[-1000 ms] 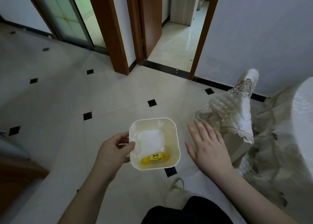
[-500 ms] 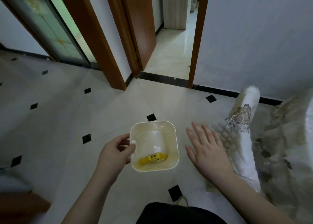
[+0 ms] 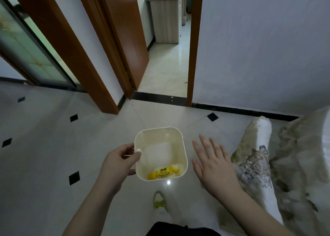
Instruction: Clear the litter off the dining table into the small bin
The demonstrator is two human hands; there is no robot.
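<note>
A small cream square bin (image 3: 179, 137) hangs above the tiled floor in the lower middle of the view. My left hand (image 3: 117, 162) grips its left rim, thumb over the edge. Inside lie a yellow sweet wrapper (image 3: 162, 173) against the near wall and a white tissue (image 3: 159, 153) on the bottom. My right hand (image 3: 212, 164) hovers just right of the bin with fingers spread and straight, holding nothing. The dining table's cloth-covered edge (image 3: 325, 146) shows at the far right.
A chair draped in white and patterned lace cloth (image 3: 257, 162) stands close to my right hand. Ahead are a brown open door (image 3: 128, 39), a doorway onto a tiled room with a cabinet (image 3: 166, 19), and a glass sliding door (image 3: 23, 48) on the left. My shoe (image 3: 159, 203) is below the bin.
The view has tilted upward and turned a little, showing more of the doorway. The bin stays in my left hand and my right hand stays spread beside it.
</note>
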